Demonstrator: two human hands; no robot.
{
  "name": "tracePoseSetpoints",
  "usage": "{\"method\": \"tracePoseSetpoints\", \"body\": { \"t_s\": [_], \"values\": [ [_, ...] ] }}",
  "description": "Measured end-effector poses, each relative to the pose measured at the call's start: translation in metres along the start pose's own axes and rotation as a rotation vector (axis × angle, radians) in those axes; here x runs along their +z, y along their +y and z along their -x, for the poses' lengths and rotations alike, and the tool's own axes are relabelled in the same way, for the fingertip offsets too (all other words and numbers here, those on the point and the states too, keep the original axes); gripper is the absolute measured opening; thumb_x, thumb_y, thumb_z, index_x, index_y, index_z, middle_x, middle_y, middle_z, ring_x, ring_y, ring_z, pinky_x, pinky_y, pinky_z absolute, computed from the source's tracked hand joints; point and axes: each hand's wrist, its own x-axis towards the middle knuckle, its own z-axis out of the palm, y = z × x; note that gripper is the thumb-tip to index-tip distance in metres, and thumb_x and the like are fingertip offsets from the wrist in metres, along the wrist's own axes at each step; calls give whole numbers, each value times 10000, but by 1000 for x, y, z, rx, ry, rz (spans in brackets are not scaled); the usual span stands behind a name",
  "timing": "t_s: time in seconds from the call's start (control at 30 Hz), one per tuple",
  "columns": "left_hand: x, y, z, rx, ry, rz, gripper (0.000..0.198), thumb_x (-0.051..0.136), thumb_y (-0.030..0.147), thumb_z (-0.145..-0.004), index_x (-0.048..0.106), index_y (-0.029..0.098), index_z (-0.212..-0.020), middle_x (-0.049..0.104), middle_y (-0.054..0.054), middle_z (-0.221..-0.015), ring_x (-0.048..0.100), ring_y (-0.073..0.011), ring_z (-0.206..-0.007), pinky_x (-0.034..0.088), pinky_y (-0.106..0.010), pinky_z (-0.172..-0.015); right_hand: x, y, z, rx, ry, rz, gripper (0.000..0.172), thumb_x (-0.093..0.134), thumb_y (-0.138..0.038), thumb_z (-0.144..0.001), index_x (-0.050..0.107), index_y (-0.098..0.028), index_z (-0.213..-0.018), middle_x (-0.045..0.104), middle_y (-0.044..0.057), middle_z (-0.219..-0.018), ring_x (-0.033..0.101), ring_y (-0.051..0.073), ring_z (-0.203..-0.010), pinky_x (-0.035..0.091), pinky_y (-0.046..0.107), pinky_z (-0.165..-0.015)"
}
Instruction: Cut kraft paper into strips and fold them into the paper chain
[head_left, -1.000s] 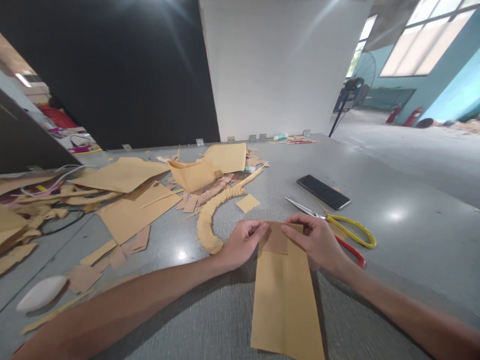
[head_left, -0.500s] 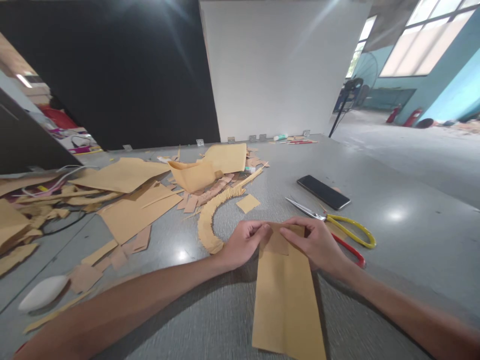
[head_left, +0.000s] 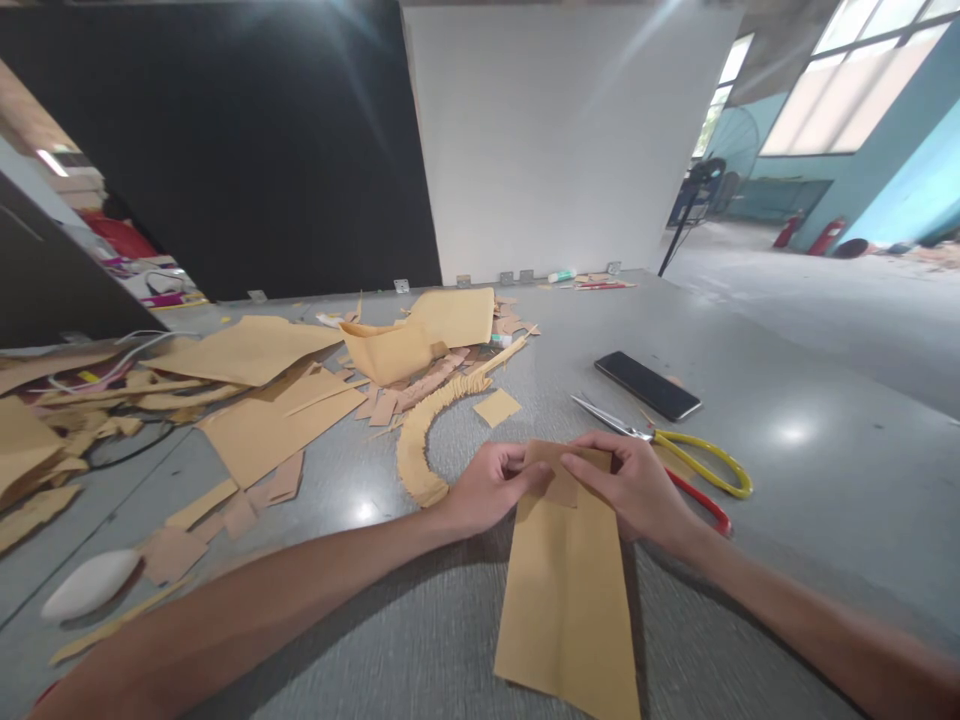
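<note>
A long strip of tan paper (head_left: 568, 600) with a crease down its middle hangs toward me from both hands. Against its far end lies a smaller, browner paper piece (head_left: 561, 490). My left hand (head_left: 491, 485) pinches the far left corner, thumb on top of the small piece. On the right corner, my right hand (head_left: 630, 485) grips the strip between thumb and fingers; the fingers behind the paper are partly hidden. Beside the right hand lie scissors (head_left: 637, 432) with one yellow and one red handle. Left of my left hand rests a curved, pleated paper band (head_left: 416, 450).
A black phone (head_left: 646, 385) lies beyond the scissors. Paper sheets (head_left: 281, 415) and scraps cover the table's left side, near a white computer mouse (head_left: 91, 585). A small paper square (head_left: 497, 407) sits ahead. Black and white panels (head_left: 547, 140) stand along the back.
The near end of the paper strip has swung slightly left. My left thumb has shifted a little to the right over the small piece; both hands keep their grip.
</note>
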Motion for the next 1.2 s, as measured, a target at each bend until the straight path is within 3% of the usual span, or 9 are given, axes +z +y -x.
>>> {"method": "tracePoseSetpoints", "body": {
  "t_s": [0.27, 0.63, 0.73, 0.83, 0.97, 1.07, 1.2],
  "values": [
    [0, -2, -2, 19, 32, 19, 385, 713, 507, -890, 767, 133, -963, 775, -106, -954, 727, -201, -812, 539, -253, -678, -1, -1, -1, 40, -12, -40, 255, 715, -443, -890, 756, -197, -941, 726, 25, -821, 629, 174, -708, 482, 259, -582],
    [-2, -6, -3, 29, 56, 20, 428, 693, 518, -903, 760, 128, -1069, 779, -120, -941, 738, -205, -802, 557, -270, -693, -2, 8, -5, 32, 51, 50, 321, 643, -500, -932, 718, -198, -1012, 625, -9, -681, 527, 142, -577, 378, 249, -500],
    [-1, -4, -2, 28, 44, 20, 425, 702, 523, -894, 761, 129, -1041, 779, -119, -954, 738, -209, -796, 558, -273, -691, -2, 8, -5, 52, 29, 11, 318, 658, -496, -922, 715, -204, -1036, 675, 3, -733, 575, 155, -604, 426, 254, -516],
    [-1, -2, 0, 23, -2, -12, 429, 685, 527, -906, 764, 132, -1054, 778, -121, -974, 737, -217, -810, 555, -276, -695, -4, 3, -4, 7, -43, 24, 261, 696, -450, -899, 737, -207, -986, 729, 23, -859, 645, 187, -737, 495, 272, -610],
    [0, 0, 2, 33, -40, -32, 454, 647, 545, -930, 767, 135, -1083, 777, -124, -980, 729, -212, -819, 529, -259, -683, -7, -6, -1, -61, -99, 165, 231, 676, -407, -914, 741, -200, -835, 704, 6, -752, 636, 184, -701, 481, 277, -605],
    [2, 0, 2, 37, -54, -2, 475, 655, 559, -919, 768, 131, -1091, 776, -133, -986, 726, -217, -832, 522, -263, -698, -8, -9, 1, -136, -21, 232, 220, 650, -399, -933, 748, -211, -873, 733, 11, -784, 666, 198, -721, 502, 292, -628],
    [1, -1, 2, 2, -61, 8, 486, 647, 566, -923, 768, 134, -1109, 772, -139, -992, 719, -213, -831, 516, -263, -700, -10, -7, 2, -249, 237, 361, 182, 670, -386, -930, 744, -222, -899, 770, 25, -858, 704, 211, -740, 535, 315, -663]
  ]
}}
